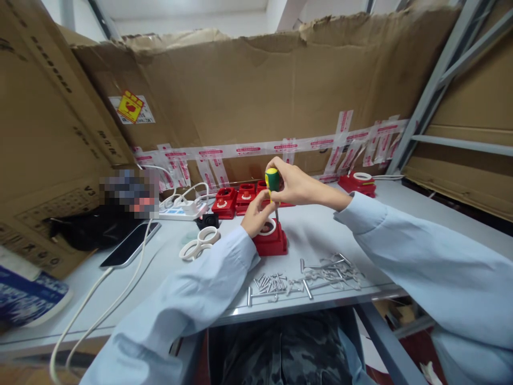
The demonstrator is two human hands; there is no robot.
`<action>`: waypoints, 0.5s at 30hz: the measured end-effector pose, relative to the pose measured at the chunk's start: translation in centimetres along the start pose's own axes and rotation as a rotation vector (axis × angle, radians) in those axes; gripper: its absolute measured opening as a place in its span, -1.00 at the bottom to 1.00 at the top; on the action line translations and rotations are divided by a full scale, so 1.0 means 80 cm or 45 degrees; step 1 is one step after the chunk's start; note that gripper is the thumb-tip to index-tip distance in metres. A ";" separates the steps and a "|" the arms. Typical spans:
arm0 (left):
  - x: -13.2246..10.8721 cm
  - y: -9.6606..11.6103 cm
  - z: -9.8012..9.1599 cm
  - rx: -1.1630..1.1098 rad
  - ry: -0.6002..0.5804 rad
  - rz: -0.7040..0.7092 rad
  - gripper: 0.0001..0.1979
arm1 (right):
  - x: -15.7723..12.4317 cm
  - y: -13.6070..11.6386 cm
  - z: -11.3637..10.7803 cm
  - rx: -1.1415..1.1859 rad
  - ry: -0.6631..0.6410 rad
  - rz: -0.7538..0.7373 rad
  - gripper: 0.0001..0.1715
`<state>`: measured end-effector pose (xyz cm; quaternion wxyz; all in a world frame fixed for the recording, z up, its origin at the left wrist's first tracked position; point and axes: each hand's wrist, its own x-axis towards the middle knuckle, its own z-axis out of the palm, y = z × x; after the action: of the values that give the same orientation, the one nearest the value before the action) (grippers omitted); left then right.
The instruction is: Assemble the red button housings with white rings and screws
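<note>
My right hand (294, 184) is closed round the green and yellow handle of a screwdriver (273, 181). The tool stands nearly upright, its shaft running down to a red box-shaped housing (272, 245) with a white ring set in its top. My left hand (255, 215) pinches at the screwdriver's shaft just under the handle, and its lower edge lies over the left side of the housing. Where the tip meets the housing is too small to make out. In front lie a pile of small metal pins (271, 283) and several T-shaped metal rods (334, 269).
Several red housings (224, 204) stand along the back; another red housing (356, 184) is at the right. Loose white rings (196, 249), a phone (131, 246), a power strip (180, 214) and white cables occupy the left. Taped cardboard (240, 96) walls off the back.
</note>
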<state>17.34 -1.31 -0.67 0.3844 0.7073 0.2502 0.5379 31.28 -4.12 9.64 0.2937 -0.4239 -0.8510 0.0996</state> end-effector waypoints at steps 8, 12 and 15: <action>0.000 -0.001 0.000 0.094 0.061 0.003 -0.59 | -0.003 0.001 0.001 -0.026 0.042 -0.016 -0.64; 0.001 -0.003 0.000 -0.046 -0.001 -0.040 -0.58 | -0.004 0.005 0.004 0.076 0.052 -0.002 -0.49; 0.001 -0.004 0.000 0.031 0.037 -0.053 -0.60 | -0.006 0.006 0.005 0.026 0.128 -0.009 -0.51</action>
<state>17.37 -1.06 -0.89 0.3832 0.6987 0.2769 0.5369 31.60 -4.14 8.93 0.3409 -0.4223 -0.8355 0.0859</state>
